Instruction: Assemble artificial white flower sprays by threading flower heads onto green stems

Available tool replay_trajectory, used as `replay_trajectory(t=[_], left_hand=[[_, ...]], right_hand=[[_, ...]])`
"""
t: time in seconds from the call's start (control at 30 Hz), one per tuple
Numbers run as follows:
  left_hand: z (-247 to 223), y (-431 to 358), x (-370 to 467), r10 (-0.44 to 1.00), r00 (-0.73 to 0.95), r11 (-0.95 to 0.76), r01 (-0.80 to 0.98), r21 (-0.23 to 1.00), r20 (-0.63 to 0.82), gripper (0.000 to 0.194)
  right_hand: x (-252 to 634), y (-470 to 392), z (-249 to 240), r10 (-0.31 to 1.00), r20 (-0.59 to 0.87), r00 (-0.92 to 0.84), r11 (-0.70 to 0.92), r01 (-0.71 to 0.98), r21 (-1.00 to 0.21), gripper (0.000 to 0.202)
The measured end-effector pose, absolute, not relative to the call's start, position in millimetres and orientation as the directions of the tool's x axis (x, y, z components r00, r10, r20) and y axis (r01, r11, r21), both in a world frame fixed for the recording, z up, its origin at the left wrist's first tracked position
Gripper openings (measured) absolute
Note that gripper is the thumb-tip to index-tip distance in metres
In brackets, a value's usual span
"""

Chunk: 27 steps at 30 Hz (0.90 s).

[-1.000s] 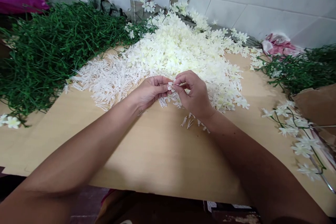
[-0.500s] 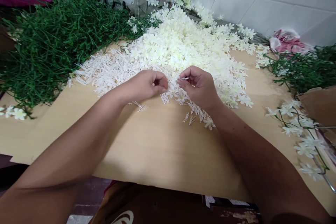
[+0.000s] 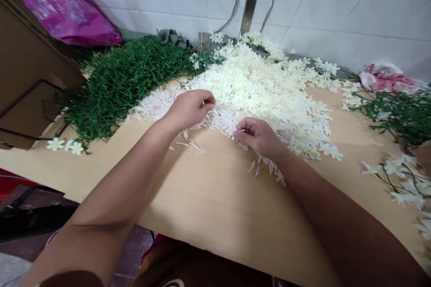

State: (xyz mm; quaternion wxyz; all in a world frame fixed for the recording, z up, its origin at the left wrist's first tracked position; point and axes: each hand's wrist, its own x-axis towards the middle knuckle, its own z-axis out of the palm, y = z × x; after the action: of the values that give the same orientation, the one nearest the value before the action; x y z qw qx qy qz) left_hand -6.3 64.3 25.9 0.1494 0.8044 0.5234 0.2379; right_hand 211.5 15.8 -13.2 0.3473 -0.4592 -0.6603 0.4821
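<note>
My left hand (image 3: 192, 108) is closed in a pinch at the front-left edge of a heap of cream-white artificial flowers (image 3: 259, 80). Whatever may be between its fingertips is hidden. Lower and to the right, my right hand (image 3: 257, 136) pinches a thin white stick-like piece (image 3: 241, 131) between thumb and fingers. Around and between both hands lie many more loose white sticks (image 3: 222, 119), with a few strays (image 3: 194, 145) on the tan board (image 3: 202, 193).
Green artificial stems (image 3: 131, 76) are heaped at the left, beside a cardboard box (image 3: 30, 67) and a pink bag (image 3: 67, 13). More green stems (image 3: 400, 112) and stemmed white flowers (image 3: 404, 175) lie at the right, near a red-and-white cloth (image 3: 387, 76). A tiled wall (image 3: 319, 4) stands behind.
The camera view has tilted up and turned left. My left hand has moved farther over the heap, away from my right hand, which stays near the front edge still pinching the white piece.
</note>
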Motion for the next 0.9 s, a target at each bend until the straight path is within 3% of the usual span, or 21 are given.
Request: replay_trajectory(t=[0.1,0.23,0.37,0.5,0.57,0.7,0.9], left_hand=[[34.6,92.8,-44.5,0.939,0.095,-0.245,0.86,0.448,0.332,0.021],[26.7,132.6,-89.7,0.962,-0.112,0.027,0.947,0.321,0.248,0.036],[16.9,151.8,-99.6,0.946,-0.171,0.111,0.969,0.219,0.276,0.058],[19.6,164.2,-101.0,0.875,-0.22,0.189,0.975,0.113,0.431,0.083],[21.0,172.1,-106.7,0.881,-0.244,0.236,0.969,0.071,0.406,0.091],[16.0,180.4,-119.6,0.952,-0.23,0.234,0.972,0.009,0.201,0.075],[24.5,170.1,-132.3,0.96,-0.185,0.172,0.982,0.079,0.211,0.056]], right_hand=[[209.8,16.2,-15.9,0.948,0.027,-0.318,0.119,0.274,-0.955,0.024],[207.9,15.7,-18.9,0.948,0.039,-0.317,0.137,0.293,-0.946,0.023],[207.0,16.2,-19.8,0.947,0.041,-0.317,0.15,0.329,-0.932,0.02],[206.5,18.1,-19.9,0.94,0.054,-0.335,0.181,0.358,-0.916,0.016],[206.4,19.1,-20.8,0.937,0.048,-0.347,0.18,0.36,-0.916,0.016],[207.1,21.1,-23.4,0.927,0.058,-0.371,0.196,0.347,-0.917,0.016],[206.5,22.3,-25.5,0.922,0.09,-0.377,0.226,0.334,-0.915,0.014]])
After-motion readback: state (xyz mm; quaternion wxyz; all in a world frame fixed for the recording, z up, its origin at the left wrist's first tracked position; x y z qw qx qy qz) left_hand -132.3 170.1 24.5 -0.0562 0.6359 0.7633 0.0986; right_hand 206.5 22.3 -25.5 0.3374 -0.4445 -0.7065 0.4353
